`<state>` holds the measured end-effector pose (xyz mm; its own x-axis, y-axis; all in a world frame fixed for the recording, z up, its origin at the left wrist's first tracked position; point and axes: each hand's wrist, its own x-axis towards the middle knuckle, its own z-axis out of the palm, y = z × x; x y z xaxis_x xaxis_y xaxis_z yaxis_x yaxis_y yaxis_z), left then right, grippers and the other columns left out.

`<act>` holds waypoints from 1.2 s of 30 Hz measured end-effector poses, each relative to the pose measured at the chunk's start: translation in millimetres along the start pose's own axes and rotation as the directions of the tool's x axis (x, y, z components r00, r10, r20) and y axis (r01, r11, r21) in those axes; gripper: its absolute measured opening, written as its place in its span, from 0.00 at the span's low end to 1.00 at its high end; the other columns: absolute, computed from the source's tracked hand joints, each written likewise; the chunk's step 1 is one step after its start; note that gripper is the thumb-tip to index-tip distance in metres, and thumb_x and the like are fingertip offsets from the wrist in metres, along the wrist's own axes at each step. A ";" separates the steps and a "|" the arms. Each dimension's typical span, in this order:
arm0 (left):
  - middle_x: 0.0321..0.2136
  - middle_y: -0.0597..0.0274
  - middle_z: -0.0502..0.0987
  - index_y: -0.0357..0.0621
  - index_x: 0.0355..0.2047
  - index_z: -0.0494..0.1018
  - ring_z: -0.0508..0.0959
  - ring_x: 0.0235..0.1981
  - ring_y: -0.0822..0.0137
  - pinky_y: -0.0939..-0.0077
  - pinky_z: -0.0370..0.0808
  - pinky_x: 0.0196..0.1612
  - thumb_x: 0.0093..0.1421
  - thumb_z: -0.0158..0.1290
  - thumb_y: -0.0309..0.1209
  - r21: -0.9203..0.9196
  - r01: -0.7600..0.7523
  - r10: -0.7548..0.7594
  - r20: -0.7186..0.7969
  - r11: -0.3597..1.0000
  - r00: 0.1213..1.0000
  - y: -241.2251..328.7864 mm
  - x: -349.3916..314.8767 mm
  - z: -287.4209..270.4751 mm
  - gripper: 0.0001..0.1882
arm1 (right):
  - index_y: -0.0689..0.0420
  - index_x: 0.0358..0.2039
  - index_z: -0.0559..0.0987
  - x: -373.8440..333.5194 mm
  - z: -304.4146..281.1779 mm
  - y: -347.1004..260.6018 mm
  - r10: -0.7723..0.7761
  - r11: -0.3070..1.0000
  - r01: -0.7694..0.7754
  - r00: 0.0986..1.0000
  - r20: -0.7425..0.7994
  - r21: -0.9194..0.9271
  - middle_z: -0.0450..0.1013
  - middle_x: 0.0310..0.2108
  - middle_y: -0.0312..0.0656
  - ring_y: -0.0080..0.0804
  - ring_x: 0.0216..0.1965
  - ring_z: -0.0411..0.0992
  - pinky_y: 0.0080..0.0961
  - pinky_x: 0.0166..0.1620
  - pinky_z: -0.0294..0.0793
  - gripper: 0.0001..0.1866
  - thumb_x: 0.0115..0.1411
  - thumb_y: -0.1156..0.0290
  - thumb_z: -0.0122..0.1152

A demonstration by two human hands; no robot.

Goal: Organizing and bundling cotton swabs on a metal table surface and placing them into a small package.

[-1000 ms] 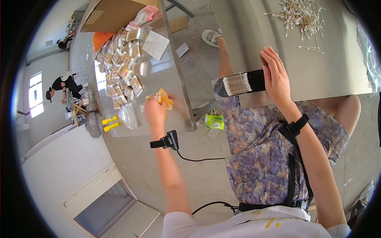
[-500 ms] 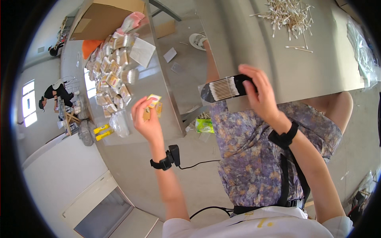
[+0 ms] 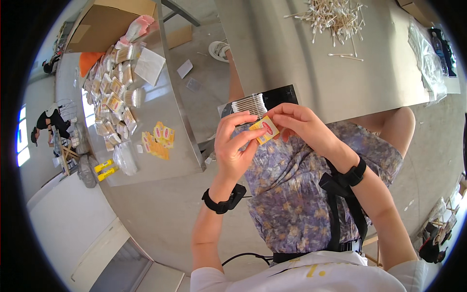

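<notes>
Fisheye rim blacks out all four corners and bends table edges. Far-right clutter on the floor is too small to make out; so is the person (image 3: 46,124) at far left by a bright window.

Floor is grey concrete. Big grey table (image 3: 301,63) sits far centre-right, its far edge cut by the frame, with a loose heap of cotton swabs (image 3: 335,17) near that edge and a clear plastic bag (image 3: 428,58) at the right end. Second table (image 3: 165,121) runs far-left: cardboard box (image 3: 104,22) at its far end, a spread of packed swab bundles (image 3: 114,97), a few yellow labels (image 3: 158,140) near its close edge, two yellow tubes (image 3: 104,169) at the near-left corner.

Person's lap, in a purple floral garment, fills centre; black wrist straps on both arms.

Black tray (image 3: 265,100) sits at the big table's near edge, partly hidden behind both hands, with a row of swabs (image 3: 248,103) on it.

Left hand (image 3: 233,146) and right hand (image 3: 296,121) meet over the lap, just in front of the tray. Both pinch one small yellow label (image 3: 265,130) with a red mark: left fingertips on its left edge, right fingertips on its upper right. Label lies between the hands, tilted.
</notes>
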<state>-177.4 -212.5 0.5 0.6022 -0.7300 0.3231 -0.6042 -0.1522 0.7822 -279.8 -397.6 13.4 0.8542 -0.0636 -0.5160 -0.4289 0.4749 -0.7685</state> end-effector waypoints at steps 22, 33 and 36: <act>0.31 0.68 0.81 0.40 0.41 0.77 0.78 0.28 0.79 0.84 0.74 0.28 0.60 0.66 0.31 -0.639 0.646 -0.781 0.112 0.417 0.614 -62.7 -4.3 15.7 0.13 | 0.62 0.38 0.72 31.4 -5.4 9.5 -0.347 0.798 0.080 0.871 -0.347 -0.597 0.78 0.29 0.43 0.31 0.32 0.79 0.26 0.38 0.78 0.11 0.60 0.74 0.67; 0.31 0.67 0.81 0.40 0.40 0.77 0.78 0.28 0.79 0.84 0.75 0.28 0.59 0.66 0.32 -0.620 0.652 -0.770 0.116 0.438 0.627 -62.1 -3.0 14.6 0.13 | 0.62 0.38 0.73 49.1 11.6 18.9 -0.391 0.788 0.113 0.851 -0.350 -0.606 0.79 0.31 0.47 0.39 0.32 0.79 0.31 0.38 0.78 0.10 0.60 0.74 0.65; 0.31 0.67 0.81 0.39 0.41 0.77 0.78 0.28 0.78 0.83 0.75 0.28 0.60 0.66 0.32 -0.631 0.644 -0.772 0.110 0.432 0.626 -60.4 -3.1 14.6 0.13 | 0.63 0.37 0.74 49.3 19.5 20.0 -0.413 0.780 0.130 0.842 -0.348 -0.613 0.78 0.31 0.48 0.43 0.32 0.79 0.33 0.37 0.78 0.10 0.58 0.74 0.65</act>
<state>-150.4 -210.7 -55.5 0.7861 -0.4124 -0.4604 0.4561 -0.1155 0.8824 -240.5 -374.1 -20.0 0.7938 -0.5552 -0.2483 -0.4038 -0.1758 -0.8978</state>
